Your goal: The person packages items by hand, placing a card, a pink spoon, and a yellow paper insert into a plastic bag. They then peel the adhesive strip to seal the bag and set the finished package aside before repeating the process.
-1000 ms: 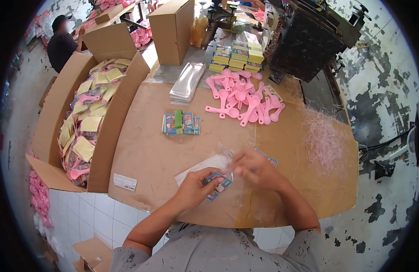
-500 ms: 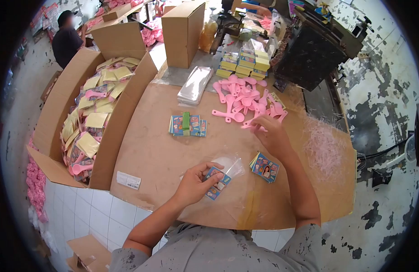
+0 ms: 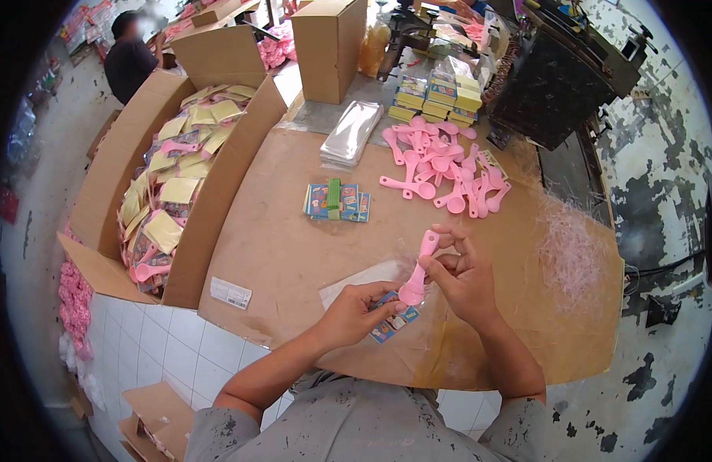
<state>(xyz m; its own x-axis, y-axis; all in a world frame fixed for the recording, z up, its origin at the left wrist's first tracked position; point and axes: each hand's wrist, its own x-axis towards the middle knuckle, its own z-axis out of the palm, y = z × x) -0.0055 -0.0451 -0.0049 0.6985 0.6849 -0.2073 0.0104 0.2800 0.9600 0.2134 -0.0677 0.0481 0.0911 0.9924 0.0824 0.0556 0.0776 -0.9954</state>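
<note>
My left hand (image 3: pixel 361 312) pinches a small blue printed card (image 3: pixel 393 326) above the front of the table, with a clear plastic bag (image 3: pixel 356 281) around or behind it. A pink spoon (image 3: pixel 419 269) is between the fingers of my right hand (image 3: pixel 457 273), its bowl down against the card and its handle pointing up. Farther back lies a heap of pink spoons (image 3: pixel 448 165). A blue card stack with a green band (image 3: pixel 334 202) lies left of the heap. The small card stack by my right forearm is hidden now.
At the left stands an open carton (image 3: pixel 203 262) full of packed bags. Clear bags (image 3: pixel 352 135) lie behind the banded cards, near a tall box (image 3: pixel 325 54). More card stacks (image 3: pixel 437 96), a black machine (image 3: pixel 537 85) and pink shreds (image 3: pixel 571 254) are at the right. A person (image 3: pixel 130 58) sits far left.
My right hand has come back from the spoon heap with one pink spoon and brought it to the card in my left hand. The whole view has shifted slightly.
</note>
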